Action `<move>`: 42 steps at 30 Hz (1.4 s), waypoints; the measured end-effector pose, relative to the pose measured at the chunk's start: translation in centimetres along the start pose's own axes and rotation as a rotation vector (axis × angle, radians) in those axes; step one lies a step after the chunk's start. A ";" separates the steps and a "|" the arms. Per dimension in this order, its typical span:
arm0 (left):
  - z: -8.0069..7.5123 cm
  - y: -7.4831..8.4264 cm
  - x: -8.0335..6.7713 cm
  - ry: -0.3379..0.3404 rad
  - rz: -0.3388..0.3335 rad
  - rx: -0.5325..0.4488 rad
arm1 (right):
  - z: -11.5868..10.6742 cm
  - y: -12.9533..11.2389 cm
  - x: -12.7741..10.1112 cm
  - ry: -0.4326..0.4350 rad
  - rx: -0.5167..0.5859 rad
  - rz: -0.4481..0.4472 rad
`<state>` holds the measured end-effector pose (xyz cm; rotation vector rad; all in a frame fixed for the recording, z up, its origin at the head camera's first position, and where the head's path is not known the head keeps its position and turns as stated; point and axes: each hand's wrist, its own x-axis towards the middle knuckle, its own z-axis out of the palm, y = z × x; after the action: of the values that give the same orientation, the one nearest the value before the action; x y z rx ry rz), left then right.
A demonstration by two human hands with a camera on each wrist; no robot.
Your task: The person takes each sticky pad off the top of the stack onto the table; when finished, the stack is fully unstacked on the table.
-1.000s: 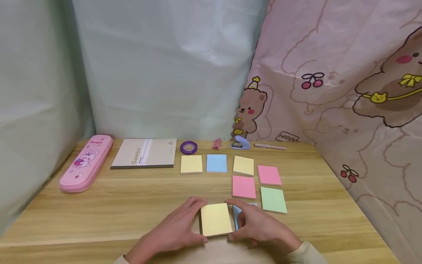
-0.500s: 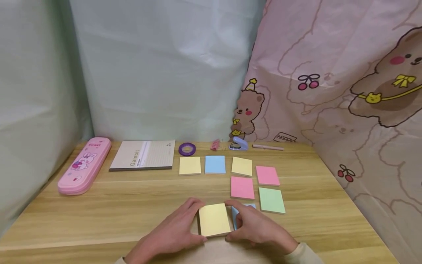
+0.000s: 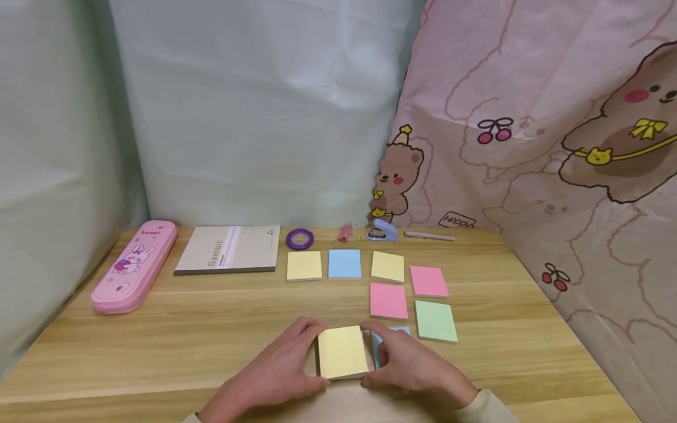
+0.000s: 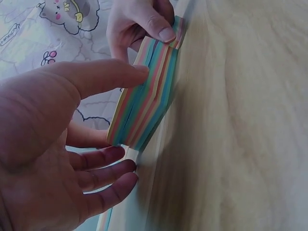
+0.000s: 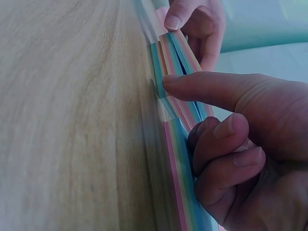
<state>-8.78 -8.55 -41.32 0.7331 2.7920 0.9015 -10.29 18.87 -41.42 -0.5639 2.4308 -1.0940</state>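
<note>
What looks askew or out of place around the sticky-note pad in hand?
The multicoloured pad held between the left hand and right hand has gaps between its layers in the wrist views, so it is not a tight block. A blue pad sits half hidden under the right hand. Nothing is spilled.

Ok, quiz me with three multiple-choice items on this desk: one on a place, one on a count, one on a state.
1. Where is the pink pencil case?
A. far left
B. by the stapler
C. under the notebook

2. How many pink sticky-note pads lie flat?
A. one
B. two
C. four

3. How is the yellow-topped sticky-note pad held?
A. between both hands
B. untouched
C. by one hand

Answers: 1 A, it lies left of the notebook. 2 B, two pink pads. 3 A, left hand and right hand grip its sides.
</note>
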 end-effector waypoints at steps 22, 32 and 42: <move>-1.0 -1.2 0.1 -0.049 -0.012 -0.001 | -0.1 0.1 -0.1 -0.001 -0.001 -0.003; -0.5 -1.3 -0.1 -0.009 -0.016 0.039 | -0.1 0.2 0.0 -0.002 -0.002 -0.004; -0.8 -1.7 0.2 0.017 -0.028 0.033 | -0.1 0.1 -0.1 0.001 -0.007 -0.005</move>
<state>-9.82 -10.10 -41.60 0.6929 2.8310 0.8632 -10.34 19.06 -41.44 -0.5725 2.4358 -1.0884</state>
